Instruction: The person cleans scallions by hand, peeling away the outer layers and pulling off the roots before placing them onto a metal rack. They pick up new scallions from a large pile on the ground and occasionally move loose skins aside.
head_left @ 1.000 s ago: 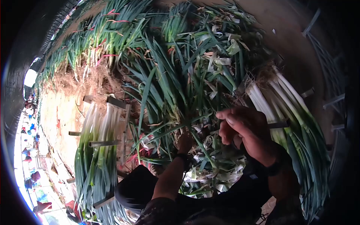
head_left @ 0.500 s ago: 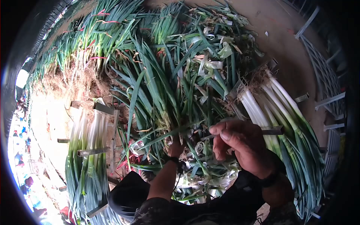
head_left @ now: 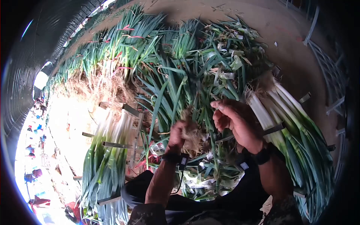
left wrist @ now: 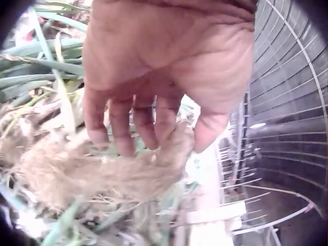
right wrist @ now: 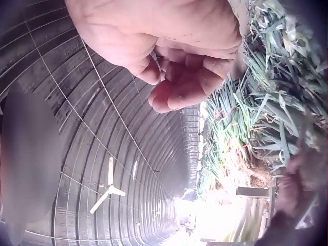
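My left hand [head_left: 178, 133] is over the middle of the green onion heap, its fingers curled down. In the left wrist view, the thumb and forefinger pinch a tuft of dry, stringy green onion roots [left wrist: 102, 177] that spreads to the left below the other fingers. The stems belonging to these roots are hard to make out. My right hand [head_left: 240, 118] is raised at the right of the heap, close to the white ends of a stacked bunch of green onions [head_left: 262, 112]. Its fingers are loosely bent, and nothing shows between them in the right wrist view.
Another stack of trimmed green onions [head_left: 107, 142] lies across a metal rack [head_left: 117, 145] at the left. Untrimmed bundles with red ties [head_left: 123, 48] stand behind. Peeled leaves [head_left: 202, 180] litter the ground before my knees. A metal lattice [head_left: 330, 71] stands at the right.
My left hand has come up from low among the leaves, and a root tuft now shows beside it. My right hand keeps nearly the same bent pose. The head view has shifted slightly.
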Demonstrator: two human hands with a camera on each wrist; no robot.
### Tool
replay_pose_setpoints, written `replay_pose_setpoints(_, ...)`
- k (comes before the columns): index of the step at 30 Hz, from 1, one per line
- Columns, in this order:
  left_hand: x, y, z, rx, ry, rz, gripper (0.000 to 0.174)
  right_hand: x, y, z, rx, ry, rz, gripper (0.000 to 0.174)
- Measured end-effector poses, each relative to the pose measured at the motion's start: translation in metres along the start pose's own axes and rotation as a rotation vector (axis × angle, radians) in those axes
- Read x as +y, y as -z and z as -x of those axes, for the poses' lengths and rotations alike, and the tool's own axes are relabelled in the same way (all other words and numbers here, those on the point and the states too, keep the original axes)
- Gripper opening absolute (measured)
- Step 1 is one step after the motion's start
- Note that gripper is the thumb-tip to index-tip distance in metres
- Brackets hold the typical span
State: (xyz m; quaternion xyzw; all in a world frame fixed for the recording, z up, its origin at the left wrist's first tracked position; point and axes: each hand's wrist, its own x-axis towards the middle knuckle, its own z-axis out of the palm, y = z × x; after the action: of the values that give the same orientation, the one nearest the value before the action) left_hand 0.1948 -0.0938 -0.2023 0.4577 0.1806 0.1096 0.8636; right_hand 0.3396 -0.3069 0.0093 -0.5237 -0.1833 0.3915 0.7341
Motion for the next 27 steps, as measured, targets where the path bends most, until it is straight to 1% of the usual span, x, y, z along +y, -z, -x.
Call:
replay_pose_setpoints(1, 0.015, -0.008, 0.008, 0.015, -0.146, 0.177, 0.047, 0.003, -0.001, 0.001, 0.004, -0.01, 0.008, 0.024)
replay_pose_setpoints(2, 0.039, -0.034, 0.02, 0.129, -0.113, 0.27, 0.043, 0.004, -0.003, 0.0, -0.001, -0.034, 0.029, 0.026)
replay_pose_setpoints(3, 0.046, -0.041, 0.023, 0.162, -0.085, 0.173, 0.029, 0.008, -0.003, -0.004, -0.011, -0.037, 0.01, 0.026)
replay_pose_setpoints(4, 0.051, -0.044, 0.029, 0.199, -0.054, 0.079, 0.02, 0.014, -0.004, -0.008, -0.021, -0.042, -0.007, 0.026)
replay_pose_setpoints(5, 0.045, -0.017, 0.023, -0.022, -0.043, -0.044, 0.022, 0.019, -0.006, -0.01, -0.006, -0.078, 0.018, 0.025)
replay_pose_setpoints(6, 0.059, -0.031, 0.033, 0.008, -0.066, -0.046, 0.023, 0.025, -0.009, -0.015, 0.012, -0.114, 0.042, 0.025)
replay_pose_setpoints(8, 0.103, -0.09, 0.076, 0.069, -0.09, -0.051, 0.025, 0.041, -0.011, -0.025, 0.011, -0.175, 0.066, 0.037)
replay_pose_setpoints(9, 0.12, -0.111, 0.094, 0.032, -0.097, -0.082, 0.027, 0.045, -0.015, -0.026, 0.018, -0.216, 0.072, 0.043)
replay_pose_setpoints(10, 0.123, -0.114, 0.109, -0.02, -0.132, -0.143, 0.025, 0.051, -0.018, -0.03, 0.02, -0.254, 0.082, 0.05)
replay_pose_setpoints(11, 0.123, -0.115, 0.119, -0.127, -0.169, -0.221, 0.025, 0.064, -0.014, -0.037, -0.015, -0.295, 0.054, 0.066)
replay_pose_setpoints(12, 0.124, -0.116, 0.129, -0.237, -0.201, -0.302, 0.026, 0.062, -0.017, -0.035, -0.062, -0.289, -0.033, 0.071)
replay_pose_setpoints(13, 0.131, -0.129, 0.146, -0.224, -0.106, -0.391, 0.029, 0.065, -0.02, -0.035, -0.07, -0.261, -0.143, 0.063)
replay_pose_setpoints(14, 0.135, -0.145, 0.163, -0.175, 0.064, -0.37, 0.031, 0.071, -0.024, -0.037, -0.079, -0.233, -0.249, 0.055)
replay_pose_setpoints(16, 0.123, -0.118, 0.164, -0.331, 0.042, -1.035, 0.035, 0.075, -0.03, -0.039, -0.138, -0.166, -0.265, 0.038)
replay_pose_setpoints(17, 0.12, -0.106, 0.165, -0.308, 0.073, -0.979, 0.036, 0.074, -0.032, -0.035, -0.155, -0.137, -0.257, 0.027)
replay_pose_setpoints(19, 0.122, -0.091, 0.167, -0.261, 0.135, -0.861, 0.037, 0.07, -0.04, -0.023, -0.218, -0.15, -0.186, 0.03)
replay_pose_setpoints(21, 0.135, -0.08, 0.162, -0.023, -0.014, -0.715, 0.036, 0.078, -0.048, -0.014, -0.267, -0.137, -0.104, 0.028)
replay_pose_setpoints(22, 0.145, -0.078, 0.158, 0.094, -0.086, -0.636, 0.036, 0.074, -0.056, -0.004, -0.283, -0.1, -0.071, 0.027)
replay_pose_setpoints(24, 0.161, -0.084, 0.153, 0.209, -0.233, -0.444, 0.032, 0.083, -0.059, 0.003, -0.402, -0.037, -0.021, 0.027)
replay_pose_setpoints(25, 0.166, -0.086, 0.151, 0.265, -0.304, -0.343, 0.03, 0.079, -0.065, 0.01, -0.399, -0.03, 0.06, 0.027)
replay_pose_setpoints(26, 0.166, -0.08, 0.146, 0.245, -0.337, -0.335, 0.028, 0.093, -0.064, 0.009, -0.409, -0.061, 0.037, 0.03)
replay_pose_setpoints(27, 0.164, -0.071, 0.14, 0.225, -0.368, -0.327, 0.027, 0.095, -0.066, 0.011, -0.428, -0.074, 0.136, 0.031)
